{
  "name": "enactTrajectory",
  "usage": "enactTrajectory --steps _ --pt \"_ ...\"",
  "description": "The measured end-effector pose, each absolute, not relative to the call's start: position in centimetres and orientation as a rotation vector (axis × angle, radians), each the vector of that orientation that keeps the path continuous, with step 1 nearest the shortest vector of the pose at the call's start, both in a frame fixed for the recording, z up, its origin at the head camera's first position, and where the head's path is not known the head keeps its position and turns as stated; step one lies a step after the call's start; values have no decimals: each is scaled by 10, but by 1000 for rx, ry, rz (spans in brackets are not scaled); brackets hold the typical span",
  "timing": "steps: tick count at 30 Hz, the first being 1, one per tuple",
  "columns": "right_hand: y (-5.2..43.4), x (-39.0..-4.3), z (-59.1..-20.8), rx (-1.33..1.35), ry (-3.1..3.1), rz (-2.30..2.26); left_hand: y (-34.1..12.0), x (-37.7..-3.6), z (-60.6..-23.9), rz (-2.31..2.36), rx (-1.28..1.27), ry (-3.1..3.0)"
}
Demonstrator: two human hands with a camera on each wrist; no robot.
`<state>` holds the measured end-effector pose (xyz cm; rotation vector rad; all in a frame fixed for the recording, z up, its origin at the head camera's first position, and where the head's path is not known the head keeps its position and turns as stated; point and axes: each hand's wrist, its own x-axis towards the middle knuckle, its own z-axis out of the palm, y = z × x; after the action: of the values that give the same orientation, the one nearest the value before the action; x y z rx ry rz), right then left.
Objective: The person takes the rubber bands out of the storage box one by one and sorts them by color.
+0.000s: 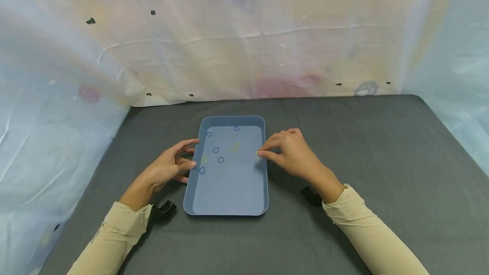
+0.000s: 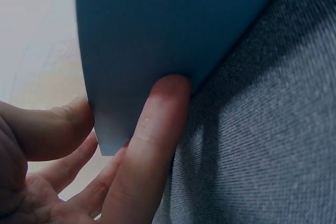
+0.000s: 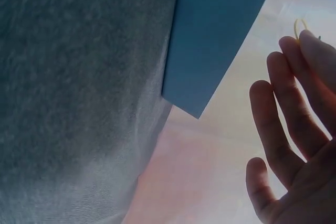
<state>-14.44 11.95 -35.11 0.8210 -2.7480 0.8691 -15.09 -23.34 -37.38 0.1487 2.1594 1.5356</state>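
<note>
A blue-grey rectangular tray [image 1: 229,194] lies on the dark cloth. Thin rubber bands are scattered in it: several dark blue ones, such as a band [image 1: 220,156] near the middle, and three yellow ones, one of them a band [image 1: 204,157] by the left wall. Between thumb and forefinger, my right hand [image 1: 292,152] pinches a small yellow rubber band [image 3: 295,29] over the tray's right rim; its other fingers spread loosely. My left hand [image 1: 170,166] rests on the tray's left side, thumb at the rim and a finger [image 2: 160,124] against the outer wall.
Dark grey cloth [image 1: 366,139] covers the table under the tray. A pale, stained sheet [image 1: 229,63] hangs behind the table's far edge and at both sides. Black straps show at both wrists, one being a strap [image 1: 164,211] below the left sleeve.
</note>
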Motion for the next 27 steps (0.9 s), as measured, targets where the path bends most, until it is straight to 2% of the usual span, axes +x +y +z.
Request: enactTrajectory --steps 11,27 --pt "133 -154 -347 812 -2717 884 -235 -153 -371 1536 168 2156" --pt "150 -163 -350 637 -2852 898 -234 -153 -370 1536 168 2152"
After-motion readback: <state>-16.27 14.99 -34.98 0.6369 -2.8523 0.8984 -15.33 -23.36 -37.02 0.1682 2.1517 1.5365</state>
